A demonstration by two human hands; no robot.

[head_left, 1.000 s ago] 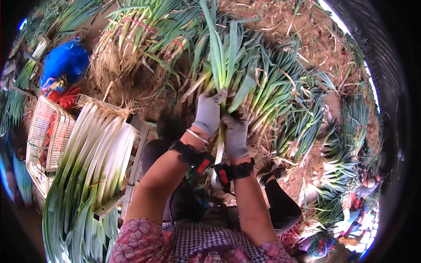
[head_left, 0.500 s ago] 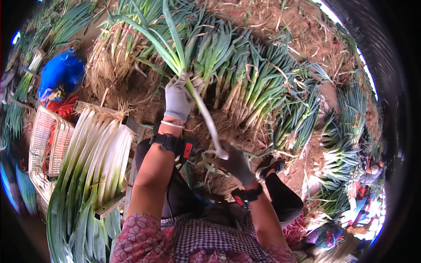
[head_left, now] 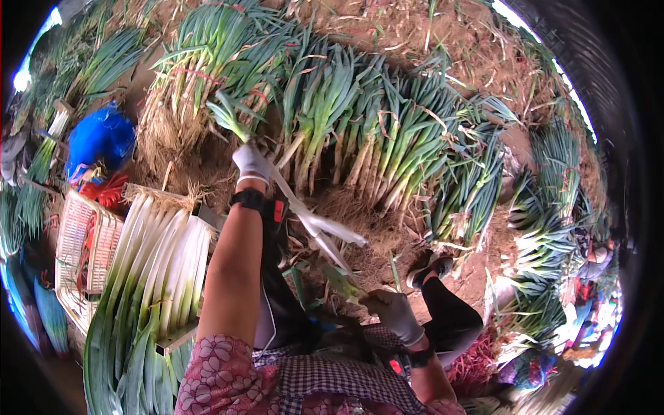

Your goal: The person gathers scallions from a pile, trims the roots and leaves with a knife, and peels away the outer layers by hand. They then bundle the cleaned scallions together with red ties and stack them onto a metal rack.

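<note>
In my gloved left hand (head_left: 252, 162), a long green onion (head_left: 301, 207) is gripped near its leaves. Its leafy top (head_left: 230, 117) points up and left, and the pale stalk slants down to the right. The lower end is blurred and shows as two white strands, perhaps with a loose skin hanging off. My right hand (head_left: 398, 315), also gloved, is low in front of my lap with closed fingers. A torn green-and-pale outer leaf (head_left: 342, 285) sticks out of them, apart from my left hand.
Cleaned green onions (head_left: 155, 270) lie in a rack at my left, beside a cream plastic basket (head_left: 90, 256) and a blue bag (head_left: 100, 142). Uncleaned green onions (head_left: 360, 124) with earthy roots form a long row ahead. Peeled ones (head_left: 536, 256) lie at the right. My shoe (head_left: 430, 271) rests on the soil.
My left hand has moved left and down with the green onion. My right hand has left the onion's lower end, moved down and right, and now holds a torn leaf.
</note>
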